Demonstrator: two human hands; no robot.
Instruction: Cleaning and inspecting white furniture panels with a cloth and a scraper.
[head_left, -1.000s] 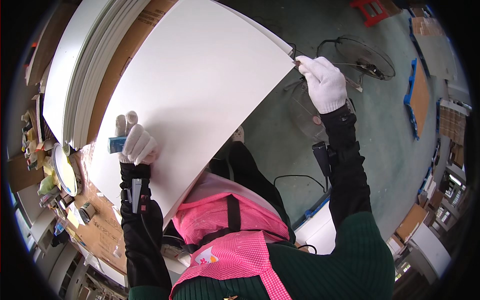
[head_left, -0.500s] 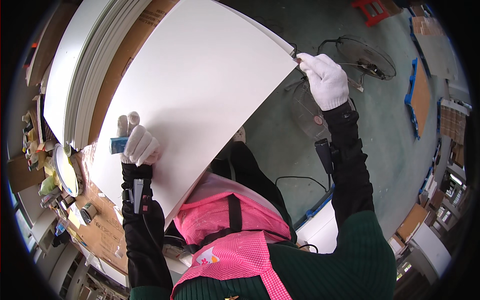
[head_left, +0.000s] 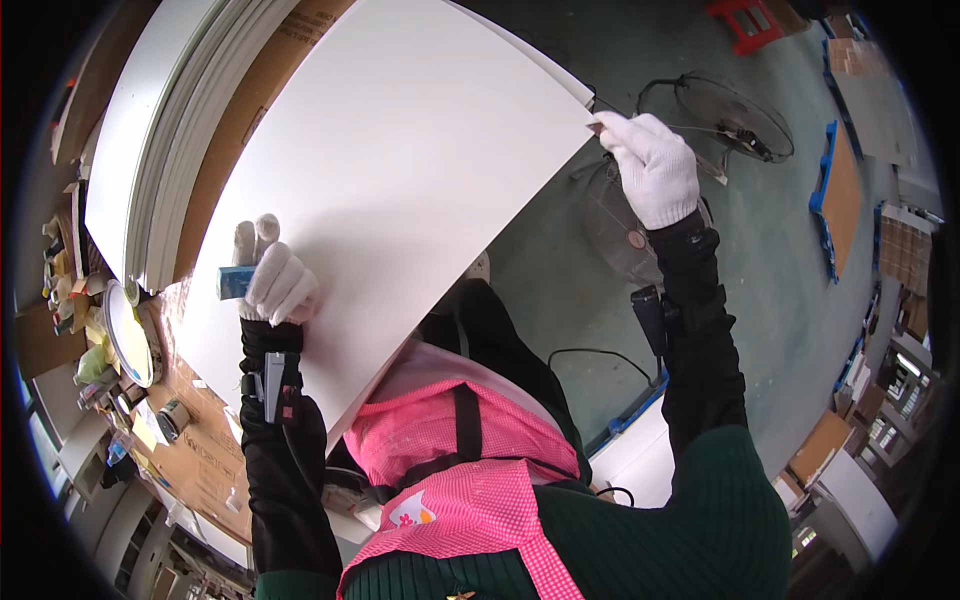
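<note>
A large white panel (head_left: 400,150) lies slanted in front of me, with the edge of another white sheet showing beneath its far right side. My left hand (head_left: 275,280), in a white knitted glove, rests on the panel's left part and grips a small blue block (head_left: 236,282). At the panel's right corner, my gloved right hand (head_left: 655,170) has thumb and fingers pinched together. A small brownish tip shows between them, too small to name, and it meets the panel's edge.
Left of the panel stands a stack of white boards (head_left: 165,150) on a cardboard-covered table (head_left: 205,450). A round tub (head_left: 130,335) and a small can (head_left: 173,418) sit there. Fans (head_left: 735,115) stand on the green floor at right, near a red stool (head_left: 745,25) and a blue-edged pallet (head_left: 835,200).
My right hand has shifted very slightly downward at the panel's corner. The left hand stays nearly in place with the blue block.
</note>
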